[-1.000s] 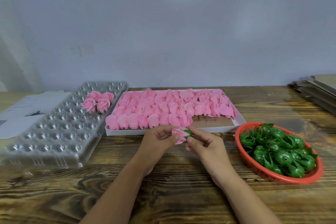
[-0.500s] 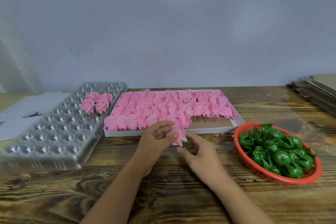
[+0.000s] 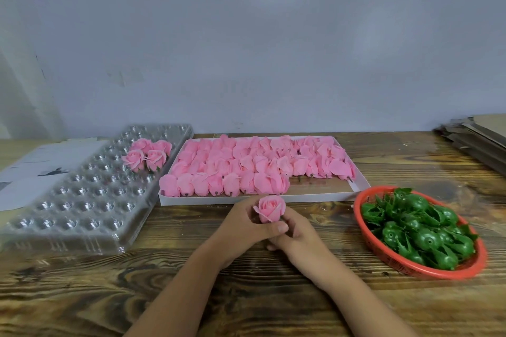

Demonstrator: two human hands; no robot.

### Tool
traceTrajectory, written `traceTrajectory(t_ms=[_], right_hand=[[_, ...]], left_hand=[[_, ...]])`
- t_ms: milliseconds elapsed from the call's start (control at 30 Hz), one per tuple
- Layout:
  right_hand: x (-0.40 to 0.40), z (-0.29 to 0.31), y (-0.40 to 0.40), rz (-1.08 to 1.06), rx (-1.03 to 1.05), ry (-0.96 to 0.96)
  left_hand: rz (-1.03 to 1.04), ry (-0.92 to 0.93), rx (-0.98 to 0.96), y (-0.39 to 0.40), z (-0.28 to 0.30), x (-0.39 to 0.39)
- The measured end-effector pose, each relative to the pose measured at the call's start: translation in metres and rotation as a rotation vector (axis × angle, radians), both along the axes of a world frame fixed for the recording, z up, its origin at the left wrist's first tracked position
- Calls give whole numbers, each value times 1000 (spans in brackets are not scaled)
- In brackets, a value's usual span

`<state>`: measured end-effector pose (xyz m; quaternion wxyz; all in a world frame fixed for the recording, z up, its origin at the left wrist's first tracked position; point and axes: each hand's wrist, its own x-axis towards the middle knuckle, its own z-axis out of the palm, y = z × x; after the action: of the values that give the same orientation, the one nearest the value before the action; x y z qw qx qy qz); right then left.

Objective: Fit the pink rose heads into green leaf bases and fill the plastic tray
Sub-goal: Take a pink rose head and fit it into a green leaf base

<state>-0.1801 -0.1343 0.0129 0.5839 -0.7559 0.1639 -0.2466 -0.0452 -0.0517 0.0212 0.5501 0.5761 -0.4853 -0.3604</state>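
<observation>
Just in front of the white cardboard box of loose pink rose heads point(image 3: 257, 169), the pink fabric rose point(image 3: 271, 209) now stands upright, turned from sideways, both the left hand point(image 3: 246, 227) and right hand point(image 3: 298, 235) pinching its hidden base, likely seated and tray-ready.

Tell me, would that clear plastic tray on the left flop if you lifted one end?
Probably. The clear moulded plastic tray looks thin-walled, so it may flex and feel light. Four pink roses standing at its far corner might tip if it bends.

Pink rose head point(image 3: 269, 209) upright between left hand point(image 3: 246, 227) and right hand point(image 3: 299, 238).
</observation>
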Motion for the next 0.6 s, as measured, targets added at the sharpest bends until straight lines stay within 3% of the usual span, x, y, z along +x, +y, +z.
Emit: traceTrajectory(t_ms=[133,600], right_hand=[[-1,7,4,78,-84,24],[1,0,2,8,-65,8]], left_hand=[[33,-1,45,2,1,2],[61,-60,-21,0,1,-8]])
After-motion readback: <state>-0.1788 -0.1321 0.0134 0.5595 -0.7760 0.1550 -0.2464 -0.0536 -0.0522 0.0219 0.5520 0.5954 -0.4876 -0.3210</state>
